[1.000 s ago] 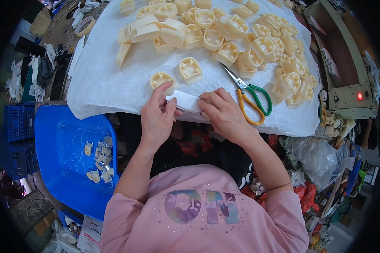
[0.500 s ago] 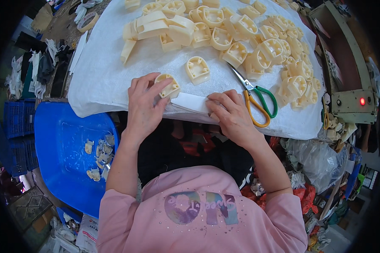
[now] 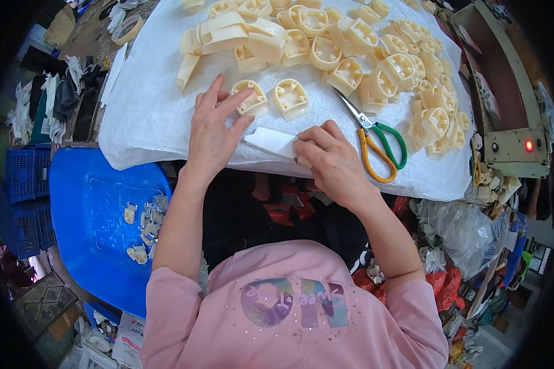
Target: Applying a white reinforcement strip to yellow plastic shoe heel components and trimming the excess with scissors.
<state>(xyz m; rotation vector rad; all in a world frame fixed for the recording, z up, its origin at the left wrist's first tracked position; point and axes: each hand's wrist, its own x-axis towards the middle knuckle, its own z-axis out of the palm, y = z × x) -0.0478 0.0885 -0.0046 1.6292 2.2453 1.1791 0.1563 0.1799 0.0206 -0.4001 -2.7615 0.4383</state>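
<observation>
White strip point(image 3: 271, 142) pinched in right hand point(image 3: 330, 157), probably for steadiness; left hand point(image 3: 220, 123) spread, index at cream piece point(image 3: 250, 101); scissors point(image 3: 365, 122) just beyond right hand, handles nearest

Head view: taken from above by the left of two side-by-side fisheye cameras, worn on the head and aimed steeply downward. Frame upright, not mirrored. Left hand point(image 3: 214, 134) and right hand point(image 3: 333, 161) are seen at close range near mid-frame. The lower part is filled by the pink shirt point(image 3: 295, 307), the upper by the white cloth point(image 3: 157, 111). Straight edges are bowed toward the rim; corners darkened.
</observation>
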